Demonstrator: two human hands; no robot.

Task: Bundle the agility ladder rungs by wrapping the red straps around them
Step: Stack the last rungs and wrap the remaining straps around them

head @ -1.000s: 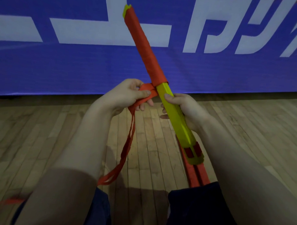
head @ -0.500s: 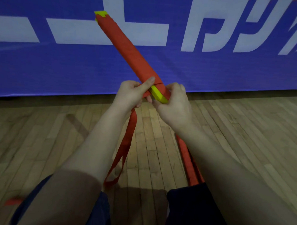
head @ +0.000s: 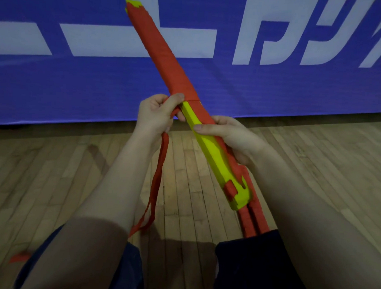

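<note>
Wrapping mid-bundle: left hand (head: 157, 115) pinches red strap (head: 160, 165), right hand (head: 233, 137) grips yellow rungs (head: 213, 155); pull taut, overlap each turn toward right hand.

Quick headcount: two hands, left hand (head: 156, 115) and right hand (head: 233, 138). One bundle of yellow rungs (head: 213, 155), can't tell how many are stacked in it. Red stuff: one loose strap (head: 160, 165) dangling from the left fingers (head: 153, 103), two strap lengths (head: 251, 220) trailing out below the right fingers (head: 222, 121), one red scrap (head: 19, 257) on the floor (head: 314, 170) well away from both. One blue banner (head: 79, 86) beyond the fingers.
</note>
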